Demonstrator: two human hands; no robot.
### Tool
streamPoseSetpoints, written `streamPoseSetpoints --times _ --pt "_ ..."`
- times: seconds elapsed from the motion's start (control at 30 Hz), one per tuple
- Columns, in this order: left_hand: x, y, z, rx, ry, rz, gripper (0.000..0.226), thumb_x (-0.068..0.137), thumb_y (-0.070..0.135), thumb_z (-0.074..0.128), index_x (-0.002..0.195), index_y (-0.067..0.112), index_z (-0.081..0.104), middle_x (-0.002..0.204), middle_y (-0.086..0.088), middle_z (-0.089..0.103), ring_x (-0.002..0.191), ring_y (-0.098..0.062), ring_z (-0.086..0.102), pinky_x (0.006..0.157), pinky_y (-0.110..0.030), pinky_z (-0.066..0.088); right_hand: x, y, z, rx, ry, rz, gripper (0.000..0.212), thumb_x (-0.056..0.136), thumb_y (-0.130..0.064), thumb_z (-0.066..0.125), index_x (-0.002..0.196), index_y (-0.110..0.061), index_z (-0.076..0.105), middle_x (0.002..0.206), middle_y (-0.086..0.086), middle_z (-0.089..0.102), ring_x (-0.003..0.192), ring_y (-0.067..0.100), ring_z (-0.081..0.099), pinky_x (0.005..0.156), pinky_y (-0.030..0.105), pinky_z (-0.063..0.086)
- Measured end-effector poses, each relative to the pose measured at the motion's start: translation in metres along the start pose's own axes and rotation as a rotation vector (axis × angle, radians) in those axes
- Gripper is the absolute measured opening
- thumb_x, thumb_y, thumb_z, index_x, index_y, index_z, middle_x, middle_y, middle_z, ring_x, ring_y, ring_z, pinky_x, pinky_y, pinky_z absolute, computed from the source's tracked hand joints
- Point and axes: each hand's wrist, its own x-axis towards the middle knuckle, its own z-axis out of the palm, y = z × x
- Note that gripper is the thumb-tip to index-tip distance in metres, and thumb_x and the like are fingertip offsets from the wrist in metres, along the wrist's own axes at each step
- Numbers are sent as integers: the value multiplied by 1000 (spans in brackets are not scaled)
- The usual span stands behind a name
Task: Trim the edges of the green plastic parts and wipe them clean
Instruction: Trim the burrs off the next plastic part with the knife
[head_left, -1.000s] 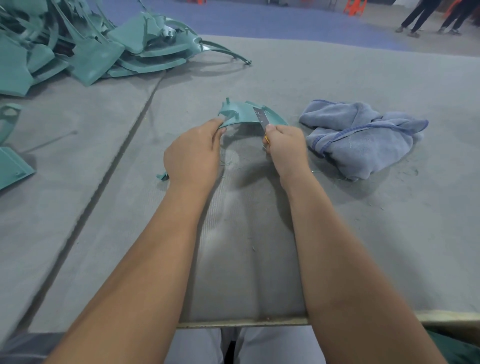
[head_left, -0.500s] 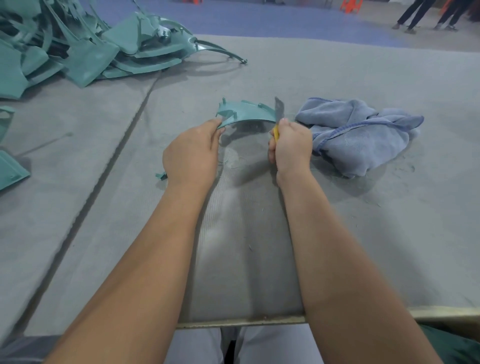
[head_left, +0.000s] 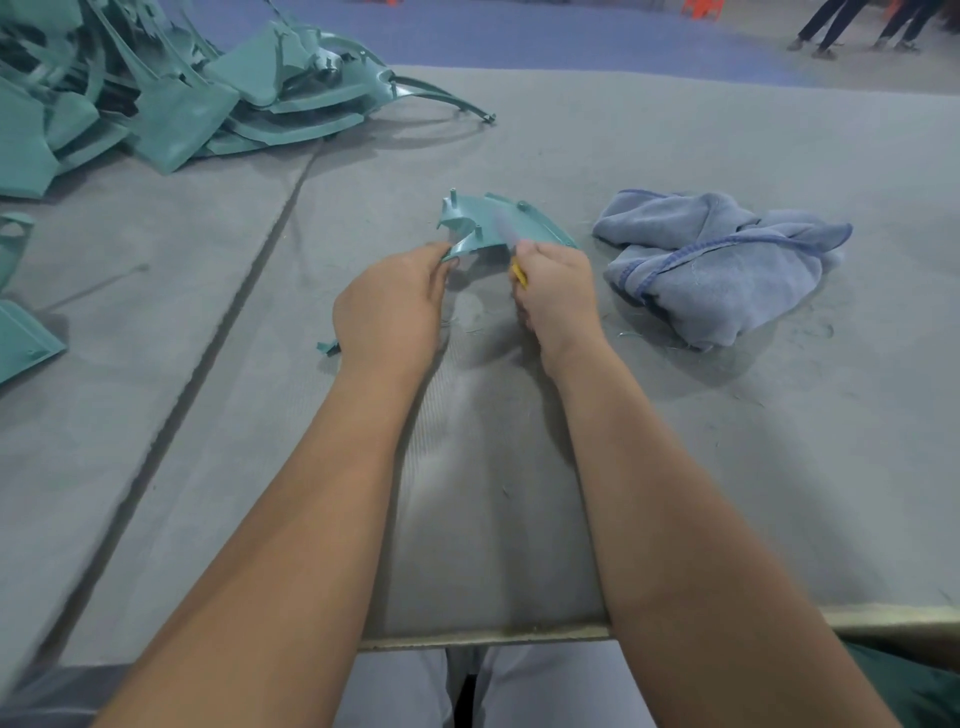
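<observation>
Head view only: fingers of the left hand (head_left: 387, 317) pinch the near corner of the curved green part (head_left: 498, 228), likely to steady it against the cut. At its three o'clock, the right hand (head_left: 558, 299) is curled tight around a yellow-handled knife (head_left: 518, 274), blade blurred across the part's edge. Cloth (head_left: 727, 265) lies close at three o'clock, presumably handy for wiping. Untrimmed parts (head_left: 171, 98) are heaped at ten o'clock on the grey mat (head_left: 675, 467).
</observation>
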Motion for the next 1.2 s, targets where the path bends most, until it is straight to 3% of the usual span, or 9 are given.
streamPoseSetpoints --times 0.1,0.3,0.43,0.5,0.63,0.8,0.97,1.07,1.2 --pt "-1 -2 1 -23 19 -16 30 102 42 39 107 29 65 79 -1 63 71 -21 50 57 -30 29 3 -2 -4 197 148 63 41 94 -21 44 54 -22 36 50 -4 36 43 11 27 47 28 22" --pt "1 -3 -1 -68 122 31 30 102 38 41 110 25 67 84 -2 68 76 -25 58 57 -32 35 1 -7 -7 273 214 62 33 97 -20 44 65 -17 39 53 1 39 43 11 31 43 22 26" --pt "6 -10 -9 -108 163 145 25 97 28 49 110 23 70 87 -1 68 87 -29 58 70 -39 41 4 -12 -17 395 328 25 30 100 -18 44 71 -17 36 58 1 41 46 13 36 39 17 32" --pt "6 -13 -12 -57 223 180 22 94 28 53 105 23 71 89 4 68 93 -26 54 81 -37 31 5 -12 -19 419 347 21 30 100 -18 44 72 -19 36 64 -1 41 47 12 36 41 20 33" --pt "4 -12 -14 -56 352 140 18 94 28 54 100 27 71 95 12 68 102 -17 41 83 -34 20 5 -13 -18 385 329 -32 34 96 -14 53 66 -20 39 70 4 33 56 10 28 56 30 28" --pt "8 -19 -17 -100 465 -14 19 95 27 53 99 27 71 115 10 62 115 -30 45 92 -36 21 2 -16 -28 489 136 90 32 87 -11 62 57 -19 57 58 -6 53 51 9 46 48 19 33" --pt "9 -18 -18 -233 390 -37 18 92 18 53 99 23 69 131 2 53 126 -30 37 104 -42 21 3 -19 -30 425 81 167 16 84 -19 65 68 -20 66 73 -3 60 65 14 54 52 23 37" --pt "8 -12 -18 -276 371 -73 20 86 18 53 96 28 67 141 4 43 137 -24 28 112 -50 12 2 -20 -27 522 -10 233 17 88 -17 61 73 -12 66 84 6 65 78 20 61 65 29 46" --pt "5 -3 -19 -505 369 -329 48 82 21 52 128 37 47 154 1 20 141 -18 15 112 -44 6 3 -22 -25 738 98 168 25 96 -14 52 73 -9 62 80 8 63 76 22 61 71 33 49"
